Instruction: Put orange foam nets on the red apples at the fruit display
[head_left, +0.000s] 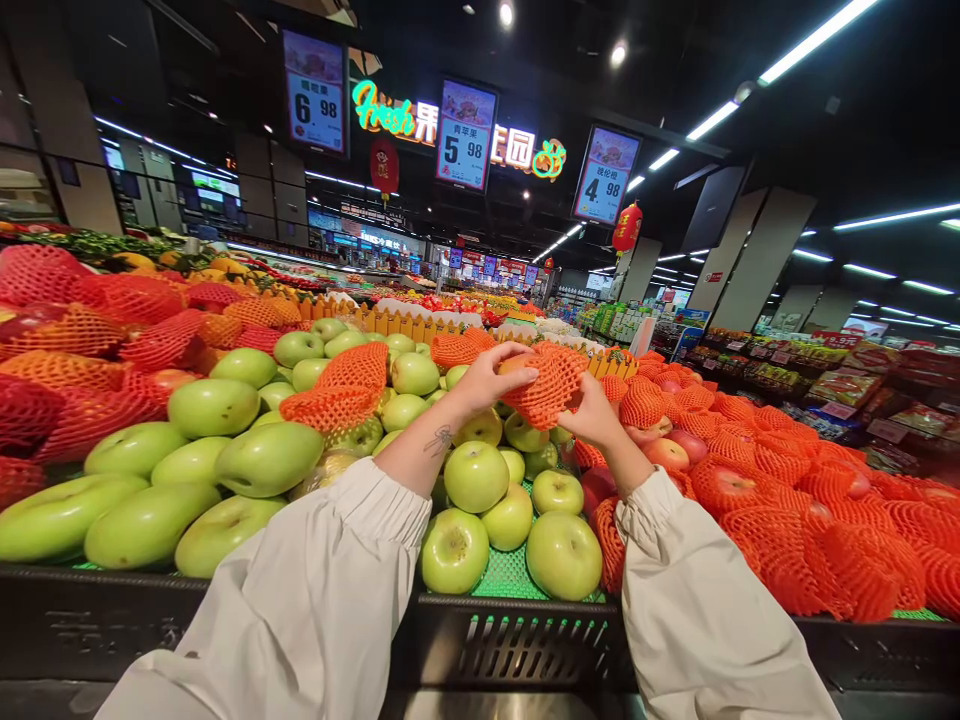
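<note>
My left hand [489, 380] and my right hand [594, 412] hold a round piece of fruit in an orange foam net [547, 383] between them, above the display. The left fingers curl over its left side, and the right hand grips it from the lower right. Most of the fruit's surface is hidden by the mesh, so I cannot tell its kind for sure. Below my hands, green apples [476, 477] lie on a green perforated mat [504, 575]. More orange foam nets [341, 385] rest on the green apples to the left of my left forearm.
Red apples in orange foam nets [795, 500] fill the right side. Fruit in pink and orange nets [67, 350] is heaped at the far left. A black slotted crate edge [525, 645] runs along the front. Price screens [466, 135] hang overhead; packaged goods [844, 388] stand on shelves at right.
</note>
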